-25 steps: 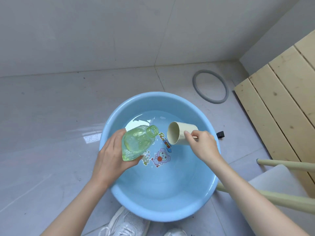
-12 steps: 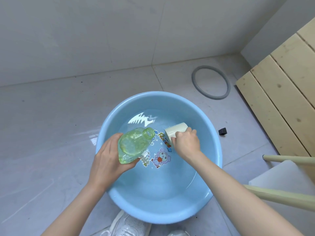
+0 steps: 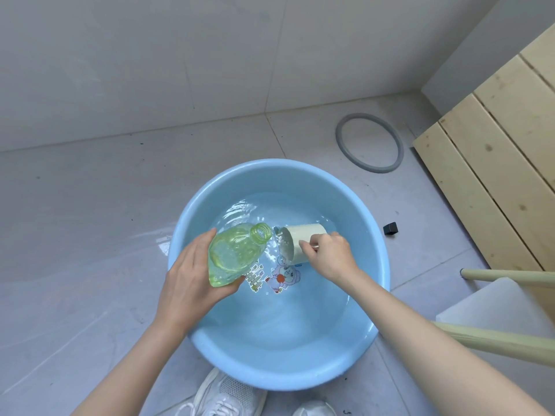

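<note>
A round light-blue basin [image 3: 380, 244] stands on the grey tiled floor and holds shallow rippling water over a cartoon print. My left hand [image 3: 192, 283] grips a clear green plastic bottle [image 3: 232, 256] from below, tilted, its open neck pointing up and right over the water. My right hand [image 3: 326, 255] holds a cream cup [image 3: 301, 240] by its handle, tipped on its side with its mouth facing the bottle neck. Cup rim and bottle neck are a small gap apart.
A grey rubber ring [image 3: 368, 143] lies on the floor behind the basin, and a small black block [image 3: 390, 228] sits to its right. Pale wooden slats [image 3: 492, 163] fill the right side. A white stool with cream legs [image 3: 507, 274] is at right. White shoes [image 3: 222, 397] show below.
My right hand dipped the cup down into the basin water, then raised it on its side beside the bottle neck. The water now ripples. My left hand kept the bottle nearly still.
</note>
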The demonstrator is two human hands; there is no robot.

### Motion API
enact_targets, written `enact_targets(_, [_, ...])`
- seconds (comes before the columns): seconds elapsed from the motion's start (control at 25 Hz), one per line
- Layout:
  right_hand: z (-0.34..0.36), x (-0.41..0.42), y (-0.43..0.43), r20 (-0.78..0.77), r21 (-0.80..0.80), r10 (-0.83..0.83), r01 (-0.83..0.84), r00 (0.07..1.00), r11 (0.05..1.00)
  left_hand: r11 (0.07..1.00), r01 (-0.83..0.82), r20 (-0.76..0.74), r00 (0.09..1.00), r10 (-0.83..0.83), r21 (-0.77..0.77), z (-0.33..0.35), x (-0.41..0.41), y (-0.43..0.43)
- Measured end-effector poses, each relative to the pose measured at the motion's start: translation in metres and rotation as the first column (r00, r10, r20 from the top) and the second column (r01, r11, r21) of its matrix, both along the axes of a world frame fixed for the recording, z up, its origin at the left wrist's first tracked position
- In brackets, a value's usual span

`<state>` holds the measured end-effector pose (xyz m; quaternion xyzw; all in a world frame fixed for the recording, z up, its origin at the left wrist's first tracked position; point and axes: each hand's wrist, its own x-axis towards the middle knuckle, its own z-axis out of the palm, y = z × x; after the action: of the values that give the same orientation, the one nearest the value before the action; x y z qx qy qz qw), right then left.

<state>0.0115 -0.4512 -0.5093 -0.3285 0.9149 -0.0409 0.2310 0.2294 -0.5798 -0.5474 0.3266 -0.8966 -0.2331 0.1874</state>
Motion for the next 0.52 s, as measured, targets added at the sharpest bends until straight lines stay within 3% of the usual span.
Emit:
enact_targets(0.12, [0.01, -0.001, 0.012, 0.183, -0.101, -0.153, 0.174, 0.971, 0.98, 1.0, 0.004, -0.015, 1.0, -0.004, -0.003, -0.001, 0.001, 0.0])
enact_targets(0.4, [0.038, -0.006, 0.037, 0.358, -0.214, -0.231, 0.321, 0.905, 0.923, 0.998, 0.001, -0.06, 0.998, 0.002, 0.059, 0.005, -0.001, 0.001])
enact_targets(0.52, [0.056, -0.009, 0.046, 0.438, -0.304, -0.263, 0.417, 0.86, 0.857, 0.999, 0.001, -0.073, 0.997, 0.002, 0.05, 0.005, 0.0, 0.001])
